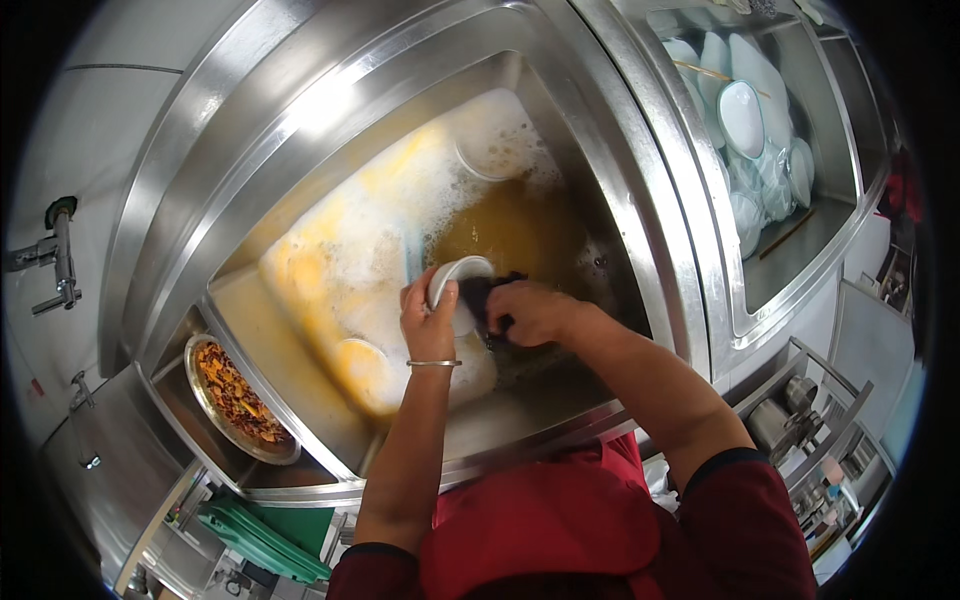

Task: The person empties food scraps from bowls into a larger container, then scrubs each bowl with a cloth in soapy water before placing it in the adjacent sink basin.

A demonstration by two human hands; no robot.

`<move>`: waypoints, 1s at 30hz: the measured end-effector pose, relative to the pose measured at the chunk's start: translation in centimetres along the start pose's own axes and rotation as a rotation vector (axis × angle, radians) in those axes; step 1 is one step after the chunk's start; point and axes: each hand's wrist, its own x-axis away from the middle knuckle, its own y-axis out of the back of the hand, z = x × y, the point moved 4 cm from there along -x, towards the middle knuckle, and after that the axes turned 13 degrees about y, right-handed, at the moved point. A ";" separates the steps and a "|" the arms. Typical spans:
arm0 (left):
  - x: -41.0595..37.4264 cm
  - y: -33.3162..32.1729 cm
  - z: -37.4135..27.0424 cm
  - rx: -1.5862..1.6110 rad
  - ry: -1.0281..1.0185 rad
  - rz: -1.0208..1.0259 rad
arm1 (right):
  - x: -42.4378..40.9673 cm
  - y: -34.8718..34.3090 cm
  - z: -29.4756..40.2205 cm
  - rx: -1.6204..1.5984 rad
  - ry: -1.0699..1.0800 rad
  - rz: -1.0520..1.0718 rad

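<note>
My left hand (429, 319), with a bangle at the wrist, grips a small white bowl (466, 268) by its side, tilted over the water. In my right hand (529, 311) is a dark scrubbing cloth or pad (480, 296), held against or close to the bowl's opening; the exact contact is blurred. Both hands are above a stainless steel sink (607, 202) of brownish water with white and yellowish foam (360, 217). Rims of more dishes show through the foam, one near the top (480, 171) and one at the lower left (364, 346).
At the right, a second steel sink (814, 217) holds white dishes (741, 120) and chopsticks (786, 234). A metal bowl of food scraps (236, 397) sits in a small compartment at the lower left. A faucet (64, 255) is on the left wall; metal pots (772, 424) stand on a rack at lower right.
</note>
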 end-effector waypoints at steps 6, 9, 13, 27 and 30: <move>0.1 2.2 -0.5 0.509 0.165 -0.011 | 2.0 -3.0 -4.9 0.406 -0.136 -0.444; 0.3 1.8 0.0 0.655 0.375 0.022 | 0.9 -5.9 -10.7 -0.012 -0.191 -0.774; 1.6 1.2 2.7 0.639 0.627 0.033 | 0.7 -2.9 -9.9 -0.717 -0.246 -0.846; 8.3 -5.2 4.0 0.937 1.125 0.588 | 2.6 2.1 5.1 -0.276 0.181 -1.031; 8.5 -4.2 3.2 0.951 1.224 0.738 | 1.8 3.5 2.1 -0.872 -0.077 -0.654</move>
